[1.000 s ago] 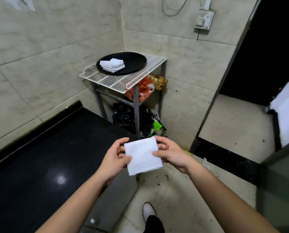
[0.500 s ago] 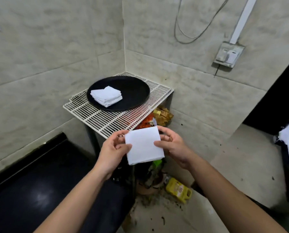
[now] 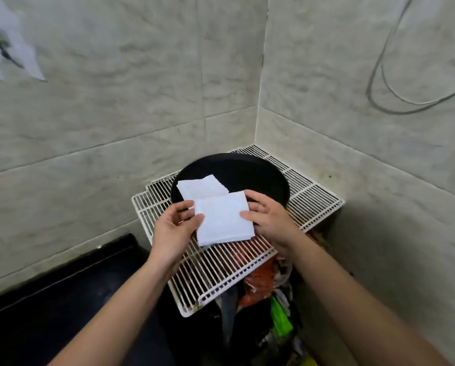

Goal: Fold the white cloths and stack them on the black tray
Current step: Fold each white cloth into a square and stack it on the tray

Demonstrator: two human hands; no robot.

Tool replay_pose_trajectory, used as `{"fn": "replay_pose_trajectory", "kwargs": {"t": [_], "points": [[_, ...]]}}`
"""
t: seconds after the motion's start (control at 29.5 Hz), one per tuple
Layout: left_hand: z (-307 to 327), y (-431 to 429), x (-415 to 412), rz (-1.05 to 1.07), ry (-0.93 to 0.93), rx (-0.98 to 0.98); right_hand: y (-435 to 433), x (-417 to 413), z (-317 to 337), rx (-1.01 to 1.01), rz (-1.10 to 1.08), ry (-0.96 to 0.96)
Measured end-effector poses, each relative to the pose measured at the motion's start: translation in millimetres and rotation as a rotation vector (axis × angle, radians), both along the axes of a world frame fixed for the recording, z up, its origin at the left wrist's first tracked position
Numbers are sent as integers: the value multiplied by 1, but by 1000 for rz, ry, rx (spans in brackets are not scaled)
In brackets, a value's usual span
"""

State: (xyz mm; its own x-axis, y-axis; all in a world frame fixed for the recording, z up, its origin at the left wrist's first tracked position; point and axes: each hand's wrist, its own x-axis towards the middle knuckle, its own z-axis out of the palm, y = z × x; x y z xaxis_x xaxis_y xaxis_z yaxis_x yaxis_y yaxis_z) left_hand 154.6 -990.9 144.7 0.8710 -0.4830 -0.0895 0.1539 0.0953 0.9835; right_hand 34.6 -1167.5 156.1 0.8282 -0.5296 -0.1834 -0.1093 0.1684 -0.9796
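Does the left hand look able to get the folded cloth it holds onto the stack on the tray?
Probably yes: the left hand holds the cloth just before the stack, with nothing between them.

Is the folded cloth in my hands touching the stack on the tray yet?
Cannot tell. In the head view the held cloth overlaps the stack on the black tray, hiding any gap or contact.

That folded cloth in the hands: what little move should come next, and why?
Probably carry the folded cloth a bit forward and lay it on the stack in the black tray. Both hands hold it short of the stack, above the rack.
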Motion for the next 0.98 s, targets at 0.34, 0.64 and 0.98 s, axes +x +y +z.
{"fn": "replay_pose_trajectory", "kwargs": {"t": [0.34,0.64,0.98], "points": [[9,-72,97,326,77,106,-81,144,7,62,221,51],[-9,-69,94,419,-31,334,-92,175,-17,-48,321,154],[-13,-75,81,370,-46,470,-99,161,-25,-133,305,174]]}}
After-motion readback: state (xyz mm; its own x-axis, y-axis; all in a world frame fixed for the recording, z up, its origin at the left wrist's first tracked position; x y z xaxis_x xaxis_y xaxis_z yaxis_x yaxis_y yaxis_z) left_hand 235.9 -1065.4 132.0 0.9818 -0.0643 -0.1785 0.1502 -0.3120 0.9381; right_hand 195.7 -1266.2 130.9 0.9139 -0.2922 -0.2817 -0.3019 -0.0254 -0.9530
